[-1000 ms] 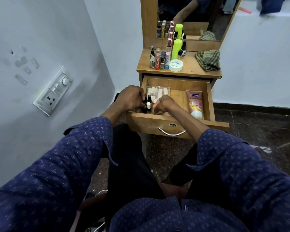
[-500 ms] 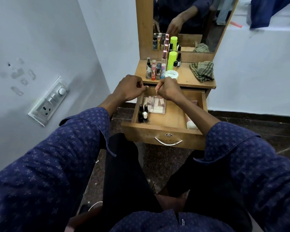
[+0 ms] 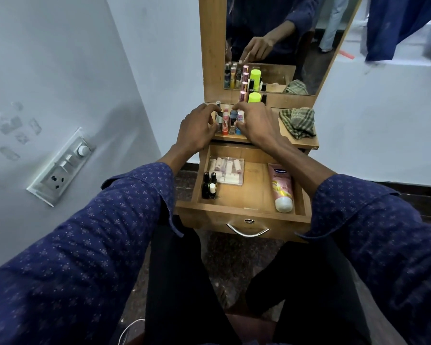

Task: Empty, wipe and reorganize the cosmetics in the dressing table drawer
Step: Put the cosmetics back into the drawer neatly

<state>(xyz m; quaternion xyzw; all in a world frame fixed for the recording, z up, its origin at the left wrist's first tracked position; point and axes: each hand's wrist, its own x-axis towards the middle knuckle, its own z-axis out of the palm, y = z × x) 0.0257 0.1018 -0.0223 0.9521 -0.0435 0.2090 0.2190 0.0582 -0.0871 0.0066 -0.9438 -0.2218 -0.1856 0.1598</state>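
Left hand: the left hand [image 3: 197, 128] is seen on the dressing table top [image 3: 306, 143], fingers curled at the left side of the cluster of small bottles [image 3: 230, 120]; whether one is actually pinched cannot be told.
Right hand: the right hand [image 3: 255, 123] is curled at the right side of the same cluster; a firm hold cannot be confirmed.
Cluster count: about five small bottles are counted between the hands, near the top's front left edge; their labels cannot be read.
Behind the cluster: one lime-green capped bottle [image 3: 254, 97] and one pink tube [image 3: 243, 94] are seen against the mirror [image 3: 309, 33].
Cloth: one checked green cloth [image 3: 300, 122] is bunched at the right edge of the top.
Drawer: the drawer [image 3: 246, 220] is pulled open below the top, one metal handle [image 3: 248, 231] on its front.
Drawer, left edge: three nail polish bottles [image 3: 210, 185] are stood upright at the front, two black-capped, one white-capped.
Drawer, back left corner: one clear packet of pale sticks [image 3: 226, 170] is laid flat; the sticks cannot be counted surely.
Drawer, right edge: one pink tube with a white cap [image 3: 281, 186] is laid flat, cap toward the front; "Vaseline" is read on it.
Wall: one switchboard [image 3: 61, 166] is fixed at the left.
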